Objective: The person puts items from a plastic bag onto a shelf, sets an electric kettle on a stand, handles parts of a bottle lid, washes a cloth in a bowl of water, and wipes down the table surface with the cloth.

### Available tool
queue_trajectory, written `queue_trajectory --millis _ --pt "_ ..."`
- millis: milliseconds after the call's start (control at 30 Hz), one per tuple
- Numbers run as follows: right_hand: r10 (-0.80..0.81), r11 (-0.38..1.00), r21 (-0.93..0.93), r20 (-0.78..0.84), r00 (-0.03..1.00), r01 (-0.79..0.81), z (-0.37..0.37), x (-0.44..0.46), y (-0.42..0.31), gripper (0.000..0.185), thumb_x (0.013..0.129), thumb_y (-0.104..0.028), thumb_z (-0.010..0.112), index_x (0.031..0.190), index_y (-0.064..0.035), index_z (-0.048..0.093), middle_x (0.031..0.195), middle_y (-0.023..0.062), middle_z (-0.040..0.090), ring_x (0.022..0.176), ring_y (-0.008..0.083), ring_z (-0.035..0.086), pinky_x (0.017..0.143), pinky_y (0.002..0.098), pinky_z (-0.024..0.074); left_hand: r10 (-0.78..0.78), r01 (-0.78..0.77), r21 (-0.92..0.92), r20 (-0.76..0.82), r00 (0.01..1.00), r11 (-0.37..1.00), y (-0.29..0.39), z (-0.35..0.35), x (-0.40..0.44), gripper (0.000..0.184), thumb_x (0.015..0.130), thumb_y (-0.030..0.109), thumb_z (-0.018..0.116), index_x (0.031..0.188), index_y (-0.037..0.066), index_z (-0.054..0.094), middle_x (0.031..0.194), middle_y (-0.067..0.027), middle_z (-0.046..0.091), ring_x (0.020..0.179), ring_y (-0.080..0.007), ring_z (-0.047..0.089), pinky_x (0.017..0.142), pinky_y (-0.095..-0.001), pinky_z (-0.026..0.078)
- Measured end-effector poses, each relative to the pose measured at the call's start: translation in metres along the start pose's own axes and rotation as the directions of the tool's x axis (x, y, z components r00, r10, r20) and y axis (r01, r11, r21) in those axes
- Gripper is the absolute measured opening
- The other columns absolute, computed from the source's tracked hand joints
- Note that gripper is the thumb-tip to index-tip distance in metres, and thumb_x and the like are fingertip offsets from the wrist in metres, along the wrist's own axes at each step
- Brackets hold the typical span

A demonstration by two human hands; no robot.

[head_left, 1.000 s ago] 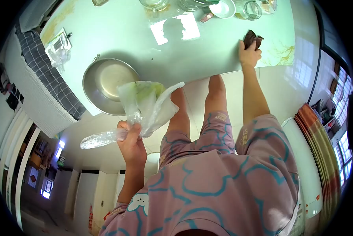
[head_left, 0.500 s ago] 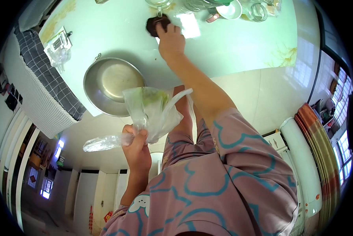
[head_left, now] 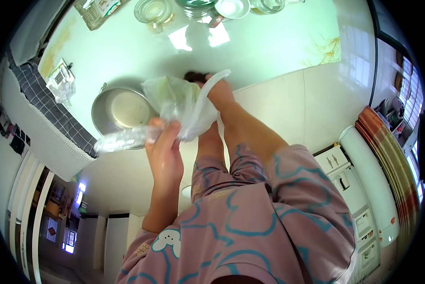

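A clear plastic bag with something green inside (head_left: 181, 102) is gripped in my left hand (head_left: 165, 146), its twisted end sticking out to the left. The bag hangs over the table's front edge, beside a round metal basin (head_left: 125, 111). My right hand (head_left: 217, 92) is closed on a dark brown cloth (head_left: 196, 77) at the table's near edge, just behind the bag. The bag's white handle crosses in front of the right hand and hides part of its fingers.
Glass jars (head_left: 153, 10) and a white bowl (head_left: 232, 7) stand along the far side of the pale table (head_left: 279, 52). A woven basket (head_left: 95, 14) is at the far left, with a clipped white packet (head_left: 61, 80) nearer. My legs are below the front edge.
My right hand has swept the dark cloth from the right to the table's middle, then back to the near edge. My left hand and the bag have risen slightly. The view has shifted.
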State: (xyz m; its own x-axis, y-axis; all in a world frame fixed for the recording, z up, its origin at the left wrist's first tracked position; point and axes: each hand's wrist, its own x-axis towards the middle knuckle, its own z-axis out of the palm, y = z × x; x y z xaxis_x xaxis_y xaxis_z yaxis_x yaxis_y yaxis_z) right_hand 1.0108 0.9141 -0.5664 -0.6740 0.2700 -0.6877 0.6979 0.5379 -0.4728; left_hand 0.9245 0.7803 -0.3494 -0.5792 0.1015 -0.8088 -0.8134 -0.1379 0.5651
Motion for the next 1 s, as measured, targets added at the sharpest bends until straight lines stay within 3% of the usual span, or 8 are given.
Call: queue_trajectory --millis 33,200,333,500,667,800,900,1000 --pt "-0.064 0.995 -0.060 0.145 0.987 0.074 -0.013 -0.017 -0.006 0.040 0.082 -0.018 0.062 0.122 -0.0173 0.061 0.116 0.0149 0.056 0.115 0.0379 0.052 0.094 0.0444 0.0475 0.003 -0.003 0.008 0.004 1.000 1.000 -0.005 0.009 0.008 0.017 0.085 0.002 0.065 0.086 0.011 0.050 0.081 0.0017 0.053 0.077 -0.0080 0.052 0.071 -0.0252 0.042" --pt "-0.286 0.953 0.006 -0.317 0.904 0.303 0.023 -0.064 0.056 0.035 0.082 -0.021 0.071 0.116 -0.0125 0.064 0.111 0.0154 0.061 0.103 0.0362 0.058 0.085 0.0435 0.0497 -0.081 0.061 0.109 0.197 0.977 0.992 -0.032 0.084 0.039 0.012 0.084 0.009 0.067 0.084 0.009 0.055 0.080 -0.0010 0.057 0.076 -0.0114 0.057 0.068 -0.0280 0.046" --pt "-0.381 0.902 0.041 -0.390 0.838 0.429 -0.014 -0.099 0.086 0.036 0.079 -0.016 0.072 0.114 -0.0124 0.065 0.111 0.0127 0.060 0.101 0.0332 0.058 0.080 0.0411 0.0518 -0.130 0.053 0.257 0.297 0.946 0.965 -0.067 0.146 0.065 0.016 0.079 0.015 0.070 0.075 0.004 0.058 0.070 -0.0006 0.056 0.066 -0.0101 0.055 0.060 -0.0278 0.043" --pt "-0.061 0.981 0.158 -0.295 0.954 0.112 -0.024 -0.117 0.082 0.044 0.076 -0.016 0.072 0.119 -0.0159 0.064 0.110 0.0103 0.057 0.103 0.0322 0.057 0.081 0.0410 0.0525 -0.080 -0.072 0.364 0.387 0.919 0.928 -0.124 0.201 0.112 0.021 0.078 0.017 0.071 0.088 0.002 0.060 0.077 -0.0023 0.059 0.072 -0.0115 0.058 0.064 -0.0283 0.047" --pt "0.047 0.927 0.355 -0.434 0.900 0.123 -0.017 -0.089 0.056 0.045 0.079 -0.016 0.070 0.123 -0.0163 0.061 0.112 0.0109 0.057 0.104 0.0310 0.057 0.088 0.0426 0.0479 -0.003 -0.175 0.308 0.501 0.865 0.935 -0.140 0.201 0.109 0.041 0.079 0.014 0.072 0.117 0.003 0.058 0.097 -0.0071 0.063 0.090 -0.0151 0.061 0.077 -0.0297 0.050" --pt "0.276 0.913 0.380 -0.307 0.911 -0.148 -0.014 -0.024 0.069 0.053 0.081 -0.019 0.070 0.131 -0.0151 0.054 0.117 0.0115 0.055 0.109 0.0309 0.054 0.094 0.0456 0.0433 -0.096 -0.121 0.586 0.326 0.940 0.801 -0.131 0.136 0.086 0.056 0.083 0.011 0.068 0.136 0.007 0.051 0.120 -0.0111 0.060 0.111 -0.0184 0.056 0.090 -0.0309 0.048" --pt "0.099 0.944 -0.216 -0.535 0.839 -0.250 -0.042 -0.013 0.049 0.068 0.082 -0.021 0.071 0.142 -0.0126 0.039 0.124 0.0130 0.048 0.115 0.0331 0.049 0.092 0.0443 0.0465 -0.073 -0.001 0.424 0.158 0.985 0.906 -0.113 0.055 0.107 0.031 0.088 0.011 0.063 0.119 0.004 0.062 0.109 -0.0066 0.063 0.095 -0.0153 0.059 0.083 -0.0288 0.049" --pt "0.243 0.944 -0.112 -0.399 0.884 -0.309 -0.038 -0.002 0.043 0.076 0.083 -0.019 0.070 0.147 -0.0078 0.030 0.127 0.0161 0.043 0.115 0.0352 0.048 0.089 0.0415 0.0513 0.171 -0.128 0.366 -0.087 0.981 0.922 -0.065 0.007 0.151 0.018 0.092 0.015 0.062 0.102 0.002 0.063 0.088 -0.0002 0.060 0.076 -0.0097 0.054 0.073 -0.0265 0.047"
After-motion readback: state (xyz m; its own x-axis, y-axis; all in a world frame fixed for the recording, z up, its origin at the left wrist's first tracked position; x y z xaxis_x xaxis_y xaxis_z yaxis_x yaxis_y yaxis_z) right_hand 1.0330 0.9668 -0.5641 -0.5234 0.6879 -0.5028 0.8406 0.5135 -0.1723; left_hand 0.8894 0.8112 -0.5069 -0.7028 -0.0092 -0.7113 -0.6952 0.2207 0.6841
